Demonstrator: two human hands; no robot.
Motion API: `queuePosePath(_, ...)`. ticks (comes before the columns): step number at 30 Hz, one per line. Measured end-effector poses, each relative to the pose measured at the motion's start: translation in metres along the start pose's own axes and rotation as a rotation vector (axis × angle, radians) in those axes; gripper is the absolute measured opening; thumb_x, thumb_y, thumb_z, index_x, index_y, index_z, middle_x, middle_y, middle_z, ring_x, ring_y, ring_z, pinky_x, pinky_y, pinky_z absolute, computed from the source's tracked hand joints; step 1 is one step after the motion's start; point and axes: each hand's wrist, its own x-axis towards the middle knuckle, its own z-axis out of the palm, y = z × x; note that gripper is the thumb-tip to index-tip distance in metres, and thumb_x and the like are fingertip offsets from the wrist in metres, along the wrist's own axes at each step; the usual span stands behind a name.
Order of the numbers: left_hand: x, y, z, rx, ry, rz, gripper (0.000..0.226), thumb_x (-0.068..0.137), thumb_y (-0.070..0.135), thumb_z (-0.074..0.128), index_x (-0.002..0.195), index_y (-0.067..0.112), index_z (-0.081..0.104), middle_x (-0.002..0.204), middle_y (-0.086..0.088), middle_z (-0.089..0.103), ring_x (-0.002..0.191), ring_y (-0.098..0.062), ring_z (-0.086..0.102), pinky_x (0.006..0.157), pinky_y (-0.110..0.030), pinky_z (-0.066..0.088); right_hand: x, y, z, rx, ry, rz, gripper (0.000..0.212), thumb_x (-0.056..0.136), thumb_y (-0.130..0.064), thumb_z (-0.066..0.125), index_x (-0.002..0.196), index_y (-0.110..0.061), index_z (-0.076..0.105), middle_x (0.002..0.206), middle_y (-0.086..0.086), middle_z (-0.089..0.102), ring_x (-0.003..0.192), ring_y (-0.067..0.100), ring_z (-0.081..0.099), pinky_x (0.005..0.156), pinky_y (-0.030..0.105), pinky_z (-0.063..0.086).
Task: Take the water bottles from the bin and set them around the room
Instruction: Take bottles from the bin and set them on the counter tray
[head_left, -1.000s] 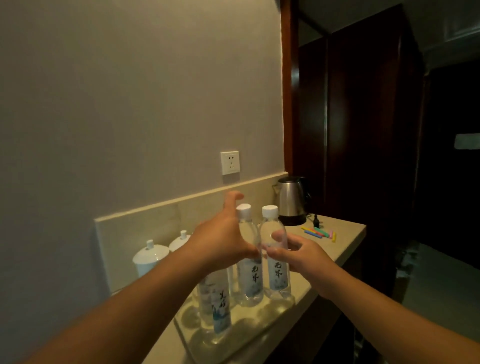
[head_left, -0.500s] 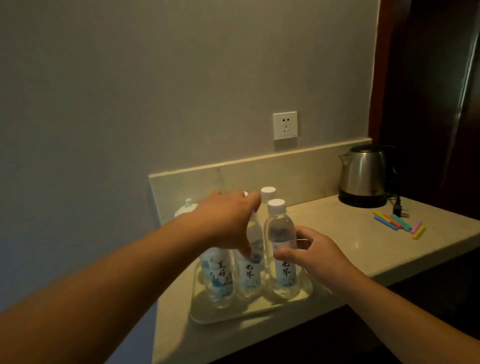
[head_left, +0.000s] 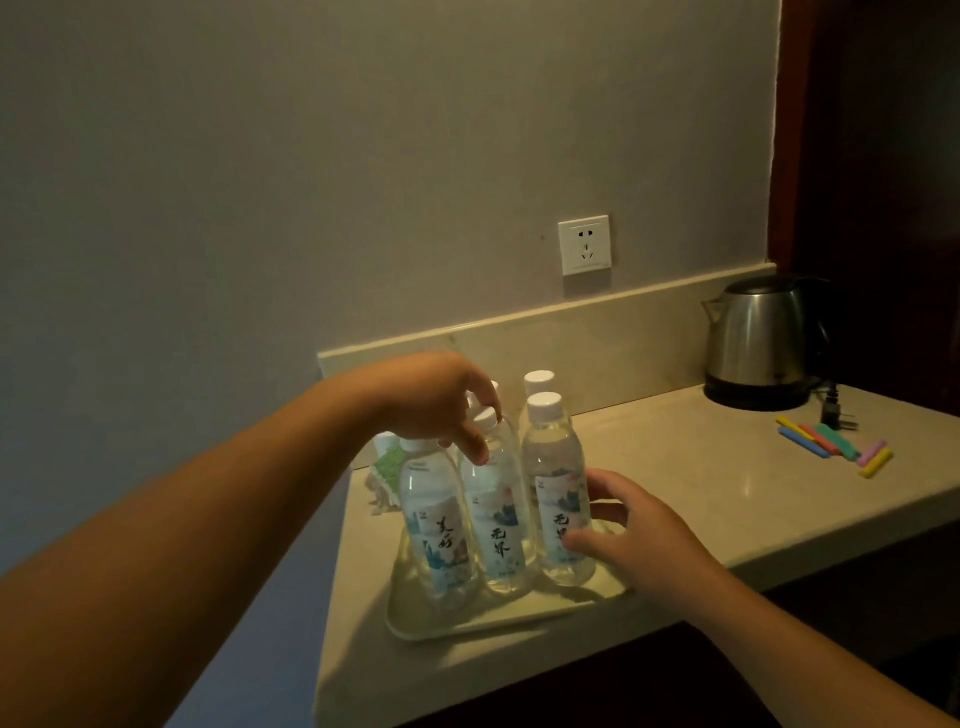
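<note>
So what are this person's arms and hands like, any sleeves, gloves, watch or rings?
Both forearms are bare as far as the frame shows, with no sleeves in view. The left hand and right hand wear no gloves, and no watch, bracelet or ring is visible in this dim light.
</note>
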Motion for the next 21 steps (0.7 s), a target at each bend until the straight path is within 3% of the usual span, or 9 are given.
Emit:
queuePosePath(4, 0.001, -0.004, -0.001, -0.028, -0.002, 0.027, 0.052, 0.08, 0.035, 0.08, 0.129, 0.032, 0.063, 0.123, 0.0, 0.07, 0.104, -0.016, 0.068, 0.084, -0.028, 0.047, -0.013, 0.011, 0.003, -0.145, 0.028, 0.078, 0.093, 0.067, -0.033, 0.092, 0.145, -0.034, 0.041, 0.129, -0.021, 0.049, 0.117, 0.002, 0.05, 0.096, 0.024, 0.048)
queuePosePath(7, 0.003, -0.006, 0.0, -0.046, 0.017, 0.038, 0.052, 0.081, 0.034, 0.08, 0.13, 0.031, 0.063, 0.123, 0.001, 0.07, 0.098, -0.014, 0.069, 0.082, -0.027, 0.047, -0.026, 0.016, -0.004, -0.351, -0.012, 0.117, 0.102, 0.058, -0.046, 0.093, 0.145, -0.032, 0.043, 0.138, -0.015, 0.05, 0.114, 0.003, 0.05, 0.098, 0.023, 0.046)
queuePosePath(12, 0.002, -0.009, 0.002, -0.108, 0.045, 0.046, 0.056, 0.081, 0.033, 0.081, 0.133, 0.026, 0.062, 0.12, -0.001, 0.07, 0.083, -0.008, 0.069, 0.079, -0.026, 0.053, -0.022, 0.012, -0.012, -0.46, -0.061, 0.125, 0.078, 0.059, -0.043, 0.093, 0.131, -0.03, 0.066, 0.119, -0.012, 0.072, 0.101, 0.003, 0.066, 0.092, 0.023, 0.053)
queuePosePath(17, 0.002, -0.011, 0.004, -0.08, 0.067, 0.041, 0.057, 0.081, 0.037, 0.08, 0.134, 0.025, 0.061, 0.119, 0.0, 0.07, 0.077, -0.003, 0.064, 0.068, -0.018, 0.044, -0.013, 0.015, -0.014, -0.463, -0.084, 0.109, 0.073, 0.064, -0.038, 0.092, 0.131, -0.029, 0.066, 0.14, -0.017, 0.06, 0.112, 0.003, 0.059, 0.088, 0.012, 0.042)
queuePosePath(19, 0.003, -0.012, 0.006, -0.075, 0.083, 0.035, 0.058, 0.081, 0.038, 0.08, 0.134, 0.025, 0.061, 0.122, -0.001, 0.069, 0.081, -0.004, 0.064, 0.066, -0.018, 0.041, -0.008, 0.016, -0.015, -0.446, -0.097, 0.112, 0.067, 0.065, -0.036, 0.092, 0.127, -0.029, 0.069, 0.141, -0.019, 0.058, 0.11, 0.002, 0.058, 0.082, 0.008, 0.04)
queuePosePath(21, 0.003, -0.012, 0.006, -0.067, 0.088, 0.026, 0.059, 0.081, 0.039, 0.079, 0.135, 0.025, 0.06, 0.128, -0.003, 0.067, 0.094, -0.011, 0.064, 0.072, -0.022, 0.042, -0.004, 0.018, -0.016, -0.43, -0.105, 0.116, 0.057, 0.065, -0.034, 0.092, 0.119, -0.03, 0.073, 0.132, -0.021, 0.063, 0.096, -0.004, 0.057, 0.068, 0.005, 0.039)
